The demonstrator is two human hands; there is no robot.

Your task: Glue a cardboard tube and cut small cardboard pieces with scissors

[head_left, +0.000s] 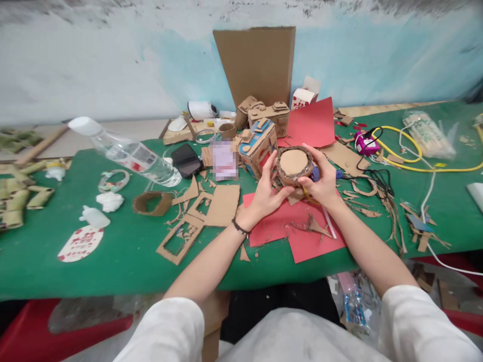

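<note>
Both of my hands hold a round cardboard piece (294, 163), a disc ringed by a corrugated strip, lifted a little above the green table (124, 251). My left hand (266, 193) cups its left and lower side, a dark band on that wrist. My right hand (321, 176) wraps its right edge. Red paper sheets (302, 236) lie on the table right under my hands. A decorated cardboard box model (257, 146) stands just behind and left of the round piece.
A clear water bottle (130, 153) lies at left beside a black phone (186, 160). Cardboard frames and scraps (196, 216) litter the middle. A pink glue gun (365, 143), yellow cable (405, 146) and stick bag (428, 133) sit at right. An upright cardboard sheet (256, 65) leans on the wall.
</note>
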